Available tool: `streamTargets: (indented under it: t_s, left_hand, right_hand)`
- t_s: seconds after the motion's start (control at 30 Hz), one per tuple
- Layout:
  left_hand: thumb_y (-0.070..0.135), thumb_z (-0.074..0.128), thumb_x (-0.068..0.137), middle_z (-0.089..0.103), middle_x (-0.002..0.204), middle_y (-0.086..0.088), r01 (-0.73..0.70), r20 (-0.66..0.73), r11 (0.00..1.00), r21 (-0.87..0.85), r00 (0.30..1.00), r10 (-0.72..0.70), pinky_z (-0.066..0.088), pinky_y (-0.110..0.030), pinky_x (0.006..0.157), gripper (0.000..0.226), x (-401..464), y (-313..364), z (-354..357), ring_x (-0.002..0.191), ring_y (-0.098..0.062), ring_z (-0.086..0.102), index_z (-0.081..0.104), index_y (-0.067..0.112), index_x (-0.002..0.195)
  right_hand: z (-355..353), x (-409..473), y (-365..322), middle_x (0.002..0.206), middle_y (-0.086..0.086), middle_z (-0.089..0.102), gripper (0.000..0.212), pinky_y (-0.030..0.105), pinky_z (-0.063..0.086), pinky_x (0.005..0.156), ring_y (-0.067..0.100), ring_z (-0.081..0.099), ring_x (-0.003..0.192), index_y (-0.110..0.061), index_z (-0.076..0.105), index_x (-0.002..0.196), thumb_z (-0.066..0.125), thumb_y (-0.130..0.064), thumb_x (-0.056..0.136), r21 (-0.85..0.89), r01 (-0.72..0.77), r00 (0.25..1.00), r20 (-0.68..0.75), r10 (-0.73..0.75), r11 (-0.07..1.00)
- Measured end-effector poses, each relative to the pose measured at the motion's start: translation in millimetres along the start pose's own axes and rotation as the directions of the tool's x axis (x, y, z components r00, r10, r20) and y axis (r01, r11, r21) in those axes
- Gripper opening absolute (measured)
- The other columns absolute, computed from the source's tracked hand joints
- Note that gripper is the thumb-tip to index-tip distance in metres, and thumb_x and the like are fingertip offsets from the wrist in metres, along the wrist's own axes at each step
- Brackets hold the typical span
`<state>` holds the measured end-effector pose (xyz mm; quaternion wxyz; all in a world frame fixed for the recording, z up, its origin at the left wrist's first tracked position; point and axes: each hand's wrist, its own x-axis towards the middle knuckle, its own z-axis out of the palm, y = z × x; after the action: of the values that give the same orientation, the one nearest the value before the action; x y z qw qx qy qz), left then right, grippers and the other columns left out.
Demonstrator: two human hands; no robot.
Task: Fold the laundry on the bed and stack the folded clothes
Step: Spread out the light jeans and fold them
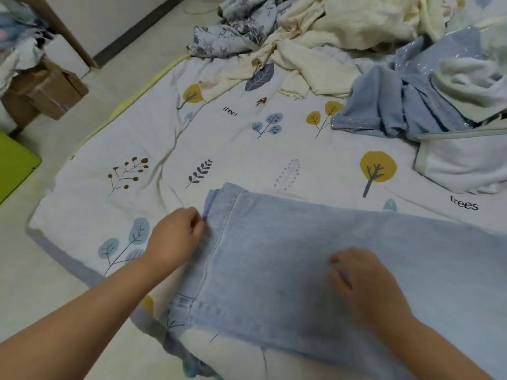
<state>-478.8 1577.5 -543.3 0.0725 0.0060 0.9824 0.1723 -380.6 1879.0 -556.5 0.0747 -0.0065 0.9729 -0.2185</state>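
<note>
Printed twice on the white tree-patterned bedsheet (236, 138) is the word "trees", once near the middle of the bed and once by the right edge; no other writing can be read. Light blue jeans (315, 259) are laid flat across the near part of the sheet, with the long axis running from the hemmed leg ends at the left to the right, where the cloth passes out of view. The leg ends are stacked one on another, their edges facing left. The left hand (175, 237) is placed at that left edge, its fingers curled and pinching the layered hem. The right hand (365, 283) is laid on top of the jeans further right, palm down, fingers bent loosely against the denim; whether any fabric is gripped by it cannot be told. Behind the jeans, unfolded laundry is heaped along the far side: a blue floral garment (236, 31), a cream garment (329, 42), a sparkly blue denim piece (406, 102) and a white garment (461, 165) at the right. These are kept well apart from the jeans by bare sheet. On the floor to the left, cardboard boxes (44, 89) and a lime green object (13, 165) are seen.
</note>
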Motion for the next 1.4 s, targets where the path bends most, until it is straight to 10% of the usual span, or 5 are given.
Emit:
streamTargets:
  t_s: [0.3,0.57,0.93,1.17,1.4]
  left_hand:
    - [0.042,0.067,0.083,0.061,0.098,-0.010,0.527,0.362,0.672,-0.521,0.849,-0.386,0.044,-0.032,0.074,0.045,75,22,31,0.086,-0.022,0.058,0.059,0.001,0.099]
    - [0.007,0.069,0.079,0.064,0.077,0.014,-0.078,-0.143,0.552,-0.830,0.987,-0.076,0.048,-0.014,0.070,0.023,83,24,12,0.074,-0.004,0.057,0.063,0.029,0.080]
    - [0.074,0.035,0.083,0.069,0.086,0.007,0.566,0.560,0.631,-0.530,0.793,-0.239,0.043,-0.023,0.064,0.066,143,41,23,0.073,-0.013,0.065,0.064,0.014,0.086]
    - [0.015,0.074,0.078,0.070,0.082,-0.005,0.416,0.513,0.650,-0.636,0.857,-0.046,0.055,-0.029,0.067,0.008,156,49,24,0.072,-0.018,0.066,0.066,0.015,0.080]
    - [-0.018,0.050,0.082,0.062,0.058,0.006,0.201,0.210,0.482,-0.853,0.977,-0.036,0.046,-0.008,0.054,0.031,154,41,20,0.053,0.000,0.057,0.053,0.009,0.067]
  right_hand:
    - [-14,97,40,0.131,0.006,0.051,0.044,0.043,0.028,0.105,0.025,0.044,0.124,-0.020,0.043,0.130,0.050,-0.040,0.092,-0.305,-0.250,0.938,0.161,0.308,0.919]
    - [-50,88,44,0.070,0.016,0.061,0.027,0.036,0.028,0.060,0.039,0.057,0.070,-0.012,0.050,0.074,0.076,-0.022,0.072,-0.224,-0.179,0.935,-0.342,0.095,0.958]
    - [-53,139,50,0.070,0.009,0.057,0.042,0.030,0.036,0.062,0.024,0.050,0.070,-0.006,0.054,0.062,0.053,-0.033,0.093,0.156,-0.430,0.878,0.303,0.371,0.889]
    - [-60,147,52,0.081,0.012,0.061,0.022,0.034,0.042,0.073,0.023,0.051,0.075,0.001,0.070,0.091,0.070,-0.019,0.083,0.219,-0.533,0.679,0.687,0.259,0.817]
    - [-65,152,54,0.063,0.000,0.049,0.023,0.034,0.037,0.063,0.027,0.050,0.070,-0.015,0.050,0.067,0.069,-0.016,0.080,0.149,-0.270,0.948,-0.134,0.290,0.951]
